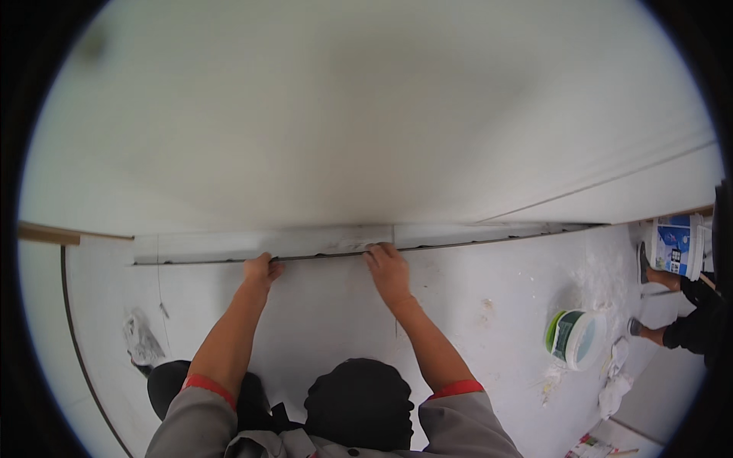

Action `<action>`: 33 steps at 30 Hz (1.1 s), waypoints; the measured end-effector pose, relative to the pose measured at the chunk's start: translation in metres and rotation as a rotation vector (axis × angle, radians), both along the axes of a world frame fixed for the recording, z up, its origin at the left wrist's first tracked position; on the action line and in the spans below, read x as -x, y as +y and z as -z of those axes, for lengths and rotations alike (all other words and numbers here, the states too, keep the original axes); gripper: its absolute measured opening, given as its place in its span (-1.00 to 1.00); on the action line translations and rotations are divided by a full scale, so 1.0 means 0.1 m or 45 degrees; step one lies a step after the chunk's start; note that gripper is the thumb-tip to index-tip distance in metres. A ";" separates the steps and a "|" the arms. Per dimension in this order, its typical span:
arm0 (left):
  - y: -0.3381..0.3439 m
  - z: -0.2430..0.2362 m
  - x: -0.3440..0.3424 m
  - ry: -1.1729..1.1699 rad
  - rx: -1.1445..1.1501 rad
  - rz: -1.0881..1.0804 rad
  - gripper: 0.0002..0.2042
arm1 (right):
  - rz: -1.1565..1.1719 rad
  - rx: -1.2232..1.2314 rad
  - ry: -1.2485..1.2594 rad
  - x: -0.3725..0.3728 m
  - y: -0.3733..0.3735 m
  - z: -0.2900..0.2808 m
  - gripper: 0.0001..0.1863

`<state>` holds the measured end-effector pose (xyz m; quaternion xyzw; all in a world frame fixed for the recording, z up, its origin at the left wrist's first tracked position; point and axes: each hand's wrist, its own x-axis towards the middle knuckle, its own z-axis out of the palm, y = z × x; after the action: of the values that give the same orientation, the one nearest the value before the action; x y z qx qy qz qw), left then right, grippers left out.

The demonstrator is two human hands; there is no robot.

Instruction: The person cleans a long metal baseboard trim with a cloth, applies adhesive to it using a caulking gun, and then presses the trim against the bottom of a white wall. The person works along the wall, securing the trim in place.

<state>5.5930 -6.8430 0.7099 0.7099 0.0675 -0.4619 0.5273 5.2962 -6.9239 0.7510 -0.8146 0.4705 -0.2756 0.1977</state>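
A long, thin skirting strip (pixel 328 256) runs across the foot of a pale wall (pixel 366 137), with several small dark lumps along its edge. Fingers of my left hand (pixel 262 270) are closed around it, left of the middle. Farther right, my right hand (pixel 388 271) grips the same strip from above, its fingertips bent over the edge. A narrow band of floor shows between strip and wall in the middle; toward the right end the strip nears the wall. My palms hide the parts of the strip under them.
At right stands a white-and-green bucket (pixel 576 340); beyond it are a blue-and-white bucket (pixel 678 244) and another person's legs (pixel 676 336). Crumpled white material (pixel 615 393) lies near them. A clear plastic bag (pixel 143 336) lies at left, beside a thin cord (pixel 160 286).
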 end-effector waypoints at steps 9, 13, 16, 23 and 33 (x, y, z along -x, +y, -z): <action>0.15 -0.04 -0.14 0.046 -0.008 -0.131 -0.81 | -0.026 -0.020 -0.033 -0.35 0.20 -0.15 -0.80; 0.16 -0.13 0.05 0.047 -0.059 -0.130 -0.84 | 0.244 -0.036 -0.075 0.02 0.09 -0.34 -0.84; 0.25 -0.17 0.17 0.012 -0.068 -0.142 -0.83 | 0.517 -0.026 -0.314 0.64 0.03 -0.45 -0.80; 0.58 -0.18 0.17 0.027 -0.090 -0.193 -0.77 | 1.299 -0.331 -0.941 1.97 -0.24 -0.45 -0.76; 0.97 -0.89 0.32 0.067 -0.088 -0.283 -0.79 | 1.389 -0.495 -0.920 2.68 -0.39 0.40 -0.75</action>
<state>5.5612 -6.7457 0.7986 0.7036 0.1754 -0.4164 0.5485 5.0282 -6.9631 0.7114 -0.2673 0.7593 -0.5009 0.3180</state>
